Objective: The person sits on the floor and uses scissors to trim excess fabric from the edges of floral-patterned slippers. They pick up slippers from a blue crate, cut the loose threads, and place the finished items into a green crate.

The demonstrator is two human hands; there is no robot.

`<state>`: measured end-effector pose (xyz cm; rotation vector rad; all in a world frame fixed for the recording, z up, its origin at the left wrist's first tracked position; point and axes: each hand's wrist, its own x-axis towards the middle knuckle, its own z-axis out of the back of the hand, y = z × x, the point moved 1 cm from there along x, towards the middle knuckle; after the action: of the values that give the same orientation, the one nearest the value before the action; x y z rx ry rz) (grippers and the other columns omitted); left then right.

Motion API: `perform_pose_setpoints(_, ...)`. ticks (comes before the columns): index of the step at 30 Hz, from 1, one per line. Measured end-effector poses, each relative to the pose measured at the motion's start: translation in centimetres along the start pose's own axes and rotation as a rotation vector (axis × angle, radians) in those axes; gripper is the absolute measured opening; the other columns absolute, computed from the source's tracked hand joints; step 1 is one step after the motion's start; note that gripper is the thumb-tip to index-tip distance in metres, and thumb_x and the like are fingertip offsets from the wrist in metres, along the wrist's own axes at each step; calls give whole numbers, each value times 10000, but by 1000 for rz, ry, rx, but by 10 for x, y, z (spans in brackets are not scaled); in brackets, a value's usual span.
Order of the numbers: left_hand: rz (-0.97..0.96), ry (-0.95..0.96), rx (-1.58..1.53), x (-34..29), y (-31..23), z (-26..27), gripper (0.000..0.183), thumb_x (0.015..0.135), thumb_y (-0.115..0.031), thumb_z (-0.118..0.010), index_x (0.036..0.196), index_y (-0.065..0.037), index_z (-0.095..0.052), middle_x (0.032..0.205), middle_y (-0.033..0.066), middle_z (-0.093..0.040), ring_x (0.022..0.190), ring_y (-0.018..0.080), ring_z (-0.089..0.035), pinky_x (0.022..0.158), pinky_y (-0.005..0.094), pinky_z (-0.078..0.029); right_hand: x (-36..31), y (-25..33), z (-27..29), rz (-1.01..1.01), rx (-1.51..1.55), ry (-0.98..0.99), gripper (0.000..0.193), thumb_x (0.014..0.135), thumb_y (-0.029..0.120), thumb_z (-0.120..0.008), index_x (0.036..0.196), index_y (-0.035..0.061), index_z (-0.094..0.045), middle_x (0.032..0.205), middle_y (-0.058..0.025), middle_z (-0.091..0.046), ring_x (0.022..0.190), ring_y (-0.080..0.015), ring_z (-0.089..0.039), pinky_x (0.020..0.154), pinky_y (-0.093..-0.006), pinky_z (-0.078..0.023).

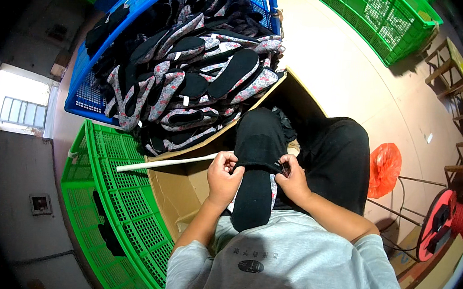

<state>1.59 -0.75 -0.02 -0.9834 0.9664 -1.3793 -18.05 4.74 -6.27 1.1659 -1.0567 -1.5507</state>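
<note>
A black slipper (252, 203) with floral cloth along its sides rests over my lap, its flat black insole toward my body. My left hand (224, 180) is closed on the left edge of the slipper's opening, thumb and fingers pinched together. Across from it, my right hand (295, 180) pinches the right edge of the same opening. A white rod (167, 163) slants from the left toward my left hand; its inner end passes behind the fingers, and I cannot tell whether they touch it.
Beyond my knees, a blue crate (91, 101) holds a heap of similar floral slippers (184, 84). An open cardboard box (169, 187) stands by my legs, beside a green crate (130, 191). Right are a red plastic bag (385, 170) and a red spool (434, 225); another green crate (395, 32) stands far right.
</note>
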Motion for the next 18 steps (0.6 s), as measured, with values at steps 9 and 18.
perform_pose_setpoints(9, -202, -42, 171, -2, -18, -3, 195, 751, 64, -674, 910, -13, -592, 906, 64, -550, 654, 130, -524, 616, 253, -462, 0, -1, 8, -9, 138, 32, 434, 772, 47, -717, 1150, 64, -504, 976, -28, -549, 821, -100, -517, 758, -258, -456)
perform_pose_setpoints(18, -322, 42, 298, 8, -27, -15, 253, 753, 33, -735, 967, -24, -613, 916, 63, -576, 686, 148, -556, 627, 272, -479, 21, 45, 51, 350, -90, 170, 524, 915, 200, -664, 1362, 33, -448, 1266, -123, -529, 1123, -205, -580, 978, -327, -449)
